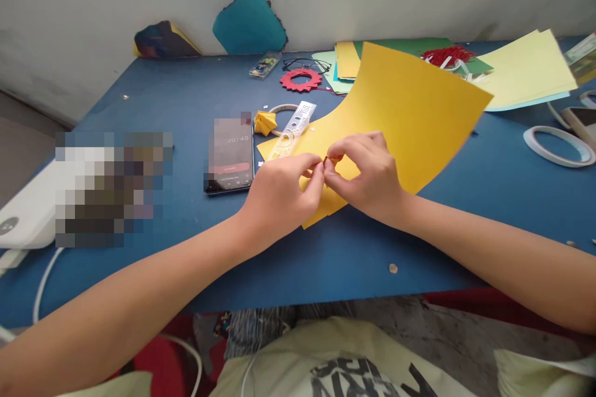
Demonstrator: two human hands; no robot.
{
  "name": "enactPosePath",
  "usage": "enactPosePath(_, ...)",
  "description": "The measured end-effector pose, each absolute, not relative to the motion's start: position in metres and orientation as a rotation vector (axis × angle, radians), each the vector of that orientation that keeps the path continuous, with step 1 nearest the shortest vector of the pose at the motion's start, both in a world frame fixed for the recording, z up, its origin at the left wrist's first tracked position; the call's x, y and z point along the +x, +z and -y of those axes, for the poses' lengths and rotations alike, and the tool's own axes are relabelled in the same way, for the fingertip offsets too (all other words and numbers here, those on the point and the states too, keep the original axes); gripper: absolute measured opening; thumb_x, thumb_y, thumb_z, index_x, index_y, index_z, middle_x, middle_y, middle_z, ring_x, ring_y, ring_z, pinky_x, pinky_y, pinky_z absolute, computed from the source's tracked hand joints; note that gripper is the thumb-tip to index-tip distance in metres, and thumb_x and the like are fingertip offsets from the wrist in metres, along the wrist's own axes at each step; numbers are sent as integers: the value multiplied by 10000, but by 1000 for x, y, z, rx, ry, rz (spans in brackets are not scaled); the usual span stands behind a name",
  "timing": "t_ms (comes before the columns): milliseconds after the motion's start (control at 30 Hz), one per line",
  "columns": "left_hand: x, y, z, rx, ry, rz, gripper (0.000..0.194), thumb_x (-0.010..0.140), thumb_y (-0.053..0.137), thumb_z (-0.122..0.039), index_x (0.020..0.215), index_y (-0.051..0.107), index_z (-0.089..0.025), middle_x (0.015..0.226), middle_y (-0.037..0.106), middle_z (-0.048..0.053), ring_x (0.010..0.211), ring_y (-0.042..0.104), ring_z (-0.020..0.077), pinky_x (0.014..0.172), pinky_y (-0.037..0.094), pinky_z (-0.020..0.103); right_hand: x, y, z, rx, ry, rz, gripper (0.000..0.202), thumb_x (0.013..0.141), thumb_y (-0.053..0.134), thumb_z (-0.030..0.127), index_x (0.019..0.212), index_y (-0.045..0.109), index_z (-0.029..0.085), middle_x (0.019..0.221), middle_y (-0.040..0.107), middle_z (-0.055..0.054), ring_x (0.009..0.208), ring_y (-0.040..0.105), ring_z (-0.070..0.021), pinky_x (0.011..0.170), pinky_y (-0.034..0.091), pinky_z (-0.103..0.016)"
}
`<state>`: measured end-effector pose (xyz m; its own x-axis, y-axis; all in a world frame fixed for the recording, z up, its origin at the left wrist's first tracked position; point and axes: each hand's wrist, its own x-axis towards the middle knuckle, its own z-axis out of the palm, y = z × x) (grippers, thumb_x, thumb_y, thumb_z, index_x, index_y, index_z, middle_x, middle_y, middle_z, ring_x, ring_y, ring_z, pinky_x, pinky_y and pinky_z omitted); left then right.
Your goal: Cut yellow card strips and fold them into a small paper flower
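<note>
Evidently mid-work: left hand and right hand, mid-frame, pinch a tiny orange-brown scrap, shape unclear, over a large curved yellow paper sheet. One pleated yellow paper piece, left of centre, looks finished; how much remains, cannot tell.

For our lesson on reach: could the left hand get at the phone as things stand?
Probably yes: the phone lies just beside the left hand with nothing seen between, though its fingertips and the right hand's pinch something small.

The bare left hand and bare right hand pinch a tiny brownish-orange piece. A large, curved yellow paper sheet lies beneath.
</note>
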<state>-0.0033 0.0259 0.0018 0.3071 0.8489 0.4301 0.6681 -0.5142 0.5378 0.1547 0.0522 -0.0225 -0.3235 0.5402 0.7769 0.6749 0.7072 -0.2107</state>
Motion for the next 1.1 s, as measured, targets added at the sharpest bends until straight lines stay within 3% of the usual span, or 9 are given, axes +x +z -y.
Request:
enactPosePath(133, -7, 6, -27, 2346, 1049, -1456, 170, 812, 536, -206, 767, 697, -176, 738, 725, 10, 602, 639, 126, 535, 458, 220, 159, -20, -52, -914, 0, 2080, 15, 828, 541, 213, 832, 538, 199, 755, 632, 2, 716, 604, -149, 724, 404, -323)
enactPosePath(467, -12, 12, -28, 2163, 1009, -1529, 188, 821, 533, -249, 757, 704, -202, 751, 722, -2, 610, 638, 124, 548, 450, 231, 163, -17, -47, -1052, 354, 2081, 195, 867, 535, 354, 995, 536, 207, 861, 604, -15, 819, 586, -145, 785, 452, -289)
enactPosePath(633, -16, 10, -34, 1805, 1022, -1483, 169, 819, 556, -279, 900, 670, -186, 788, 720, 23, 697, 675, 154, 558, 493, 221, 158, -12, -43, -1109, 490, 2009, 251, 847, 563, 425, 936, 523, 193, 790, 595, -20, 752, 595, -152, 667, 469, -281)
enactPosePath(767, -18, 6, -40, 1767, 1007, -1468, 161, 813, 560, -254, 925, 648, -179, 790, 710, 25, 706, 673, 154, 574, 513, 217, 157, -15, -44, -1196, 471, 2038, 201, 849, 573, 389, 802, 527, 198, 691, 616, -3, 626, 581, -129, 551, 435, -252)
enactPosePath(967, -17, 6, -42, 2092, 958, -1416, 251, 813, 564, -234, 1039, 656, -176, 820, 710, 18, 737, 662, 143, 655, 521, 231, 159, -16, -49, -1131, 415, 2076, 116, 860, 574, 320, 871, 577, 205, 729, 660, 2, 672, 612, -137, 660, 451, -287)
enactPosePath(1100, -17, 9, -43, 2134, 939, -1361, 199, 807, 577, -239, 965, 677, -172, 829, 714, 20, 747, 665, 144, 657, 523, 225, 158, -14, -48, -1143, 413, 2037, 78, 851, 582, 276, 842, 585, 199, 746, 658, 2, 697, 609, -135, 685, 453, -286)
